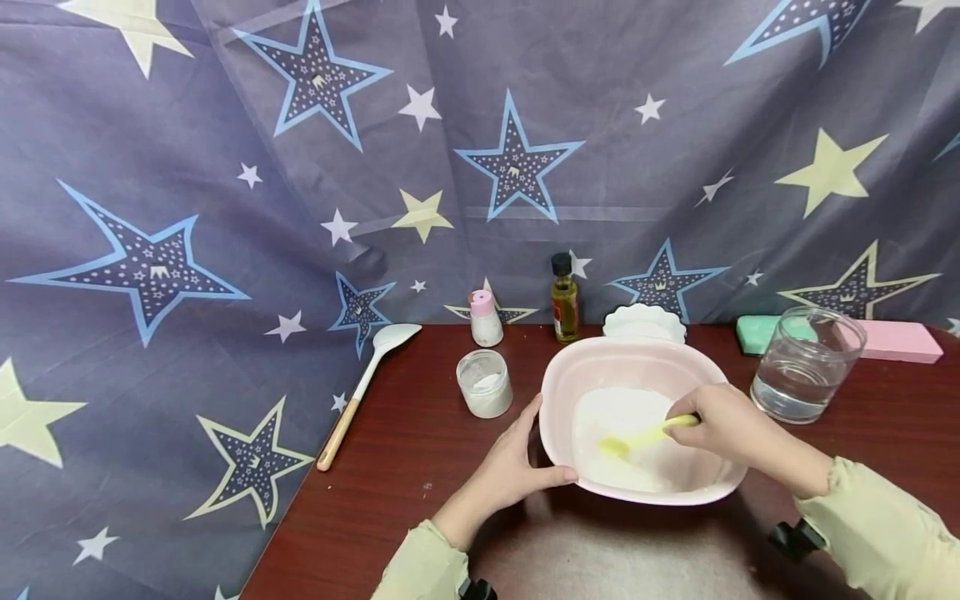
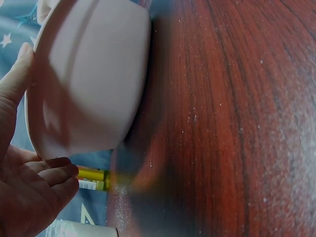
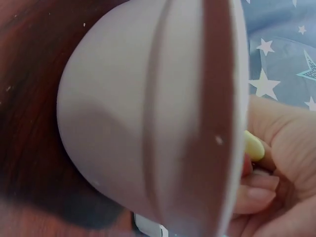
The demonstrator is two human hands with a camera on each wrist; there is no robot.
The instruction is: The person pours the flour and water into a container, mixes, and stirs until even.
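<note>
A pale pink basin (image 1: 592, 372) stands on the table with a smooth white substance (image 1: 626, 408) in it; whether powder or liquid, I cannot tell. My left hand (image 1: 513, 462) grips the basin's left rim, thumb toward the near side and fingers farther round; in the left wrist view the fingers (image 2: 54, 177) bend against its outer wall. My right hand (image 1: 720, 421) reaches over the right rim and pinches the handle of a small yellow spoon (image 1: 647, 436), whose bowl end lies in the white substance. In the right wrist view the basin wall (image 3: 113, 108) hides most of the spoon.
Left of the basin are an open jar of white powder (image 1: 486, 392), a pink-capped shaker (image 1: 486, 321) and a white wooden-handled ladle (image 1: 367, 379). Behind stand an oil bottle (image 1: 566, 304) and a scalloped white dish (image 1: 645, 321). A glass of water (image 1: 798, 379) and green (image 1: 753, 333) and pink blocks (image 1: 900, 342) are right.
</note>
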